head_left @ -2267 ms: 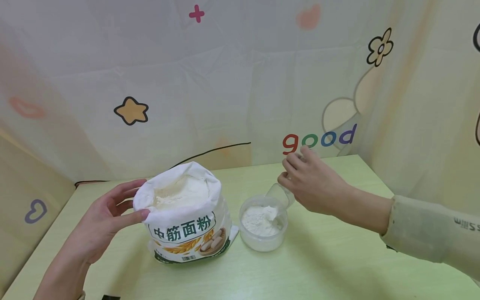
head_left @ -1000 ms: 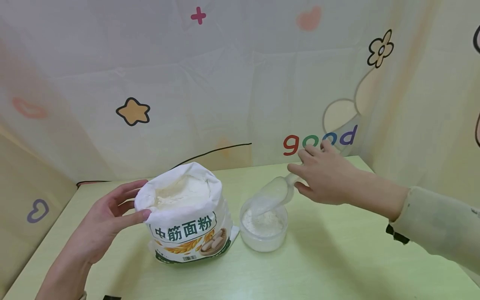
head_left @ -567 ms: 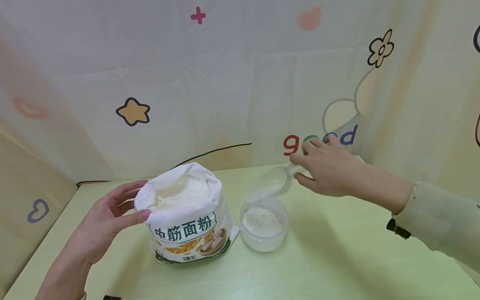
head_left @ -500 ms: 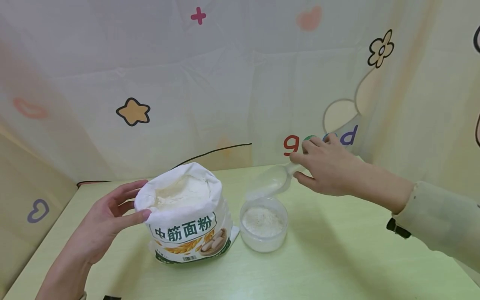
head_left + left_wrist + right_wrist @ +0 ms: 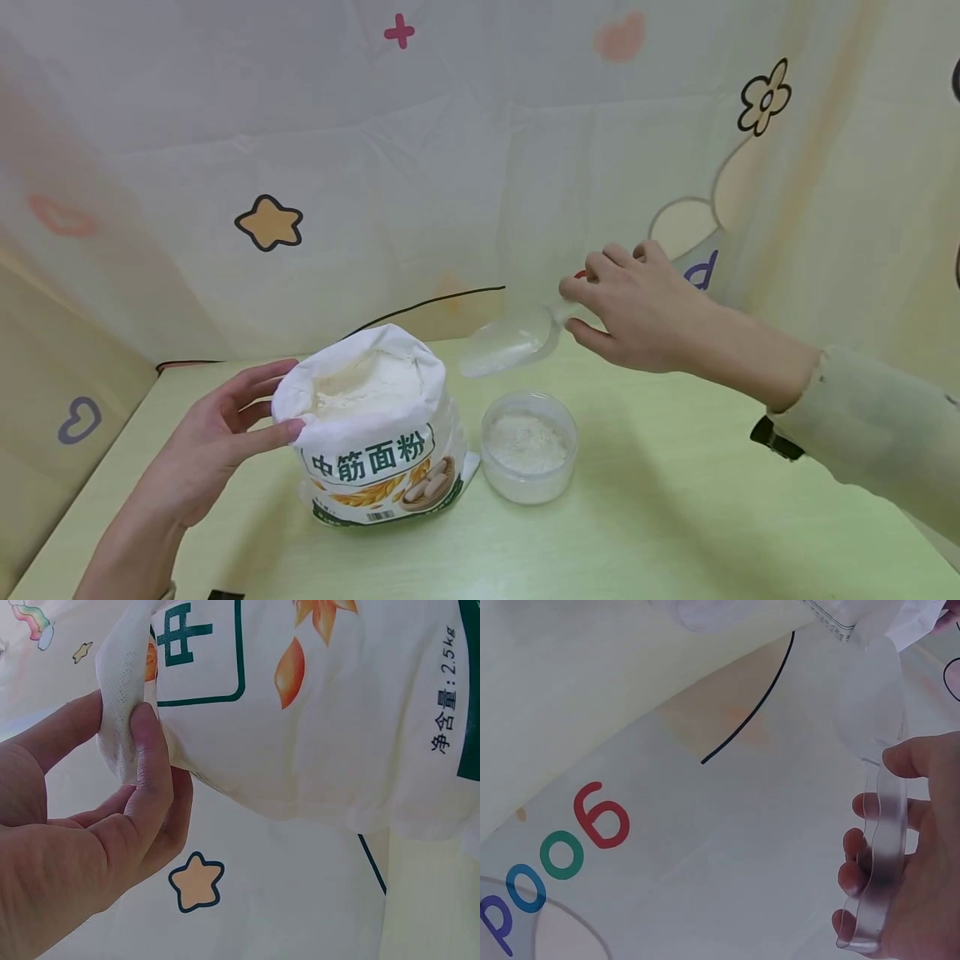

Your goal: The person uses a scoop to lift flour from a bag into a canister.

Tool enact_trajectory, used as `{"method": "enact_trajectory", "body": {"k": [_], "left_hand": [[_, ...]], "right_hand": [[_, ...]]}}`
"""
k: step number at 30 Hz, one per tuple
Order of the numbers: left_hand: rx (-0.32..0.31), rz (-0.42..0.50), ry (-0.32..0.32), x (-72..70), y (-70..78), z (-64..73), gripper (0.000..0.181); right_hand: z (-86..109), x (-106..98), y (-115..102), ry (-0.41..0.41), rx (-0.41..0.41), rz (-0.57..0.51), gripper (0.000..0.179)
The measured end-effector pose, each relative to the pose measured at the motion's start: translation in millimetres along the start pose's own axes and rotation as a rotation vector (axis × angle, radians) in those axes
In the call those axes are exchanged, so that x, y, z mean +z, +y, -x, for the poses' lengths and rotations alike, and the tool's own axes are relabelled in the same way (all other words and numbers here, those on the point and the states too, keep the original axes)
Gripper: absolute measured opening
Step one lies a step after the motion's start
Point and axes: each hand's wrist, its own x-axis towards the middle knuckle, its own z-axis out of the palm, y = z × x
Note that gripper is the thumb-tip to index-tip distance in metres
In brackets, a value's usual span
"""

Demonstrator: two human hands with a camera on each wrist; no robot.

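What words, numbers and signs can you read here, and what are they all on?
"中筋面粉": dark green, on the white bag.
"净含量: 2.5kg": on the bag near its green bottom band, in the left wrist view.
"good": colored letters on the cloth backdrop, whole in the right wrist view.
"+": pink, on the backdrop.
Too small to read: print by the barcode and the mark on the right sleeve.

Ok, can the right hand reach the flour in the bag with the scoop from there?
Probably yes: the right hand grips the scoop near the open bag, where the flour shows. Nothing seems to block the way; the left hand pinches the rim on the opposite side.
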Motion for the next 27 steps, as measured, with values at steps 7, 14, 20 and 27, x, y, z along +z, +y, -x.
{"method": "enact_trajectory", "body": {"k": [7,14,20,27], "left_hand": [[-0.013,0.0,0.0,0.0,0.6,-0.1,0.066],[-0.005,0.006,-0.003,0.3,-0.1,-0.4,0.066],[-0.006,0.054,-0.009,0.5,-0.6,-0.9,0.064],[-0.028,0.059,-0.004,0.4,0.2,-1.0,0.065]], "right_hand": [[-10.1,-1,-8,-0.002,0.014,-0.015,0.026],[-20.6,2,-18,-0.006,0.014,-0.01,0.03],[-28.3,1,-27,-0.022,0.004,-0.011,0.028],[-35.0,-3,-35,-0.043,-0.021,-0.005,0.033]]}}
